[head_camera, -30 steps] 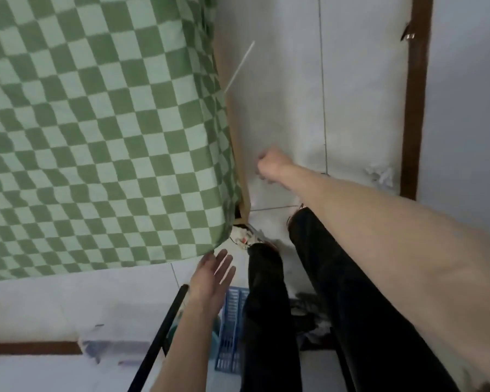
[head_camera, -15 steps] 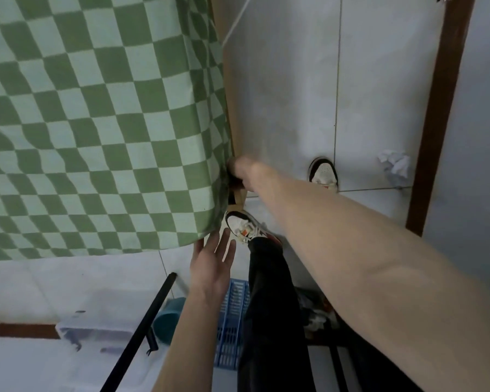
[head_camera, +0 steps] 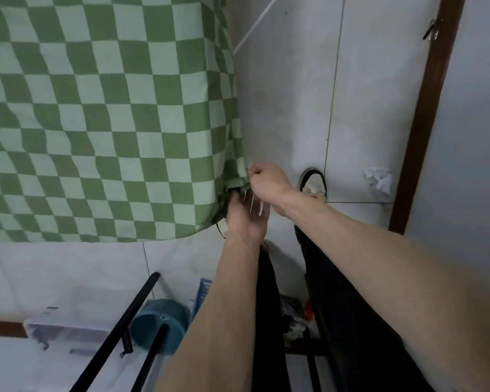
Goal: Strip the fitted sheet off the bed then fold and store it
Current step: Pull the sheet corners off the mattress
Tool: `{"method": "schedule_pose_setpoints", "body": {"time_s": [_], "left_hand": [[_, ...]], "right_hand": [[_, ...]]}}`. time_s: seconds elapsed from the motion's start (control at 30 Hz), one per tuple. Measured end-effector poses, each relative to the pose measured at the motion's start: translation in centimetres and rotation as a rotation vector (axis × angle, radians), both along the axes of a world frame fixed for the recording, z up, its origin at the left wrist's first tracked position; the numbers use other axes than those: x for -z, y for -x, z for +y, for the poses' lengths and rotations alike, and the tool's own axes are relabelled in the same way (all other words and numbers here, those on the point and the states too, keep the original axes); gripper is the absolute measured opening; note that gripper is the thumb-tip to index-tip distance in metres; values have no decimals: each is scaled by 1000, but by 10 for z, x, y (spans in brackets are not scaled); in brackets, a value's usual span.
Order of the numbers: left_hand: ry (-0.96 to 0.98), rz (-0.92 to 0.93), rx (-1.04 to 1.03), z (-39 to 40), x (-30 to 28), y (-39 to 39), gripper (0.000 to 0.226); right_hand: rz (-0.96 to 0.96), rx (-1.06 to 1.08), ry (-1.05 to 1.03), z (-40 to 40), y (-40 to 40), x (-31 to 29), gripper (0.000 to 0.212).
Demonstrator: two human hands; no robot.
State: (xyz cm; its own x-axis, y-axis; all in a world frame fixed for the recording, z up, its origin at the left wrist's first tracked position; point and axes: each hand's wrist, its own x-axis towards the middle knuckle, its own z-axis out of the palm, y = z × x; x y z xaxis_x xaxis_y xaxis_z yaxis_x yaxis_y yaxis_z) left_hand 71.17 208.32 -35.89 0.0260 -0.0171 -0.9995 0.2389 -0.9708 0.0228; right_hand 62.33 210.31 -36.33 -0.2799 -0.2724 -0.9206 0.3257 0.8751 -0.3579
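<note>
A green and pale-green checkered fitted sheet [head_camera: 102, 117] covers the bed and fills the upper left. Its near right corner is bunched and pulled off the mattress edge. My right hand [head_camera: 266, 181] is a fist that grips this bunched corner from the right. Just below it, my left hand [head_camera: 245, 217] reaches up under the same corner, its fingertips hidden in the fabric, so its hold cannot be made out.
My legs in black trousers and a white shoe [head_camera: 313, 182] stand on the pale tiled floor. A crumpled paper [head_camera: 379, 181] lies by a brown door frame [head_camera: 425, 108]. A black rack bar [head_camera: 119, 329], a teal tub [head_camera: 160, 325] and a blue basket [head_camera: 203, 292] sit lower left.
My right hand closed on the sheet's corner and pulled it out to the right. My left hand rose from below the bed edge up to the same corner.
</note>
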Motion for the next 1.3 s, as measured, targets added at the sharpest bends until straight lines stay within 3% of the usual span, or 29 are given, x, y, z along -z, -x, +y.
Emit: {"method": "schedule_pose_setpoints", "body": {"time_s": [0.13, 0.27, 0.4, 0.5, 0.6, 0.67, 0.8, 0.9, 1.03, 1.13, 1.3], "left_hand": [[-27, -9, -88, -12, 10, 14, 26], [14, -87, -141, -14, 10, 15, 23], [67, -239, 135, 9, -4, 12, 25], [113, -311, 268, 31, -22, 4, 18], [164, -332, 408, 60, -49, -17, 17], [206, -317, 482, 71, -65, -27, 23], [291, -271, 560, 70, -81, -26, 23], [305, -260, 574, 69, -86, -26, 21], [311, -249, 585, 70, -89, -31, 19], [298, -233, 577, 72, -91, -32, 18], [296, -223, 541, 73, -95, -32, 20]], "right_hand": [[83, -2, 12, 8, 12, -14, 31], [20, -44, 69, 9, 30, -31, 28], [-32, -78, 102, 4, 49, -38, 22], [-84, 99, 73, 18, 64, -31, 13], [-144, 59, -79, 42, 61, -16, 34], [-301, 10, -116, 51, 43, -13, 46], [-539, 260, -77, 41, 0, -12, 26], [-621, 534, -25, 30, -12, -13, 31], [-505, 358, -87, 42, -18, -15, 24], [-528, 216, -57, 51, -20, -18, 23], [-520, 568, -72, 64, -29, -30, 34]]}}
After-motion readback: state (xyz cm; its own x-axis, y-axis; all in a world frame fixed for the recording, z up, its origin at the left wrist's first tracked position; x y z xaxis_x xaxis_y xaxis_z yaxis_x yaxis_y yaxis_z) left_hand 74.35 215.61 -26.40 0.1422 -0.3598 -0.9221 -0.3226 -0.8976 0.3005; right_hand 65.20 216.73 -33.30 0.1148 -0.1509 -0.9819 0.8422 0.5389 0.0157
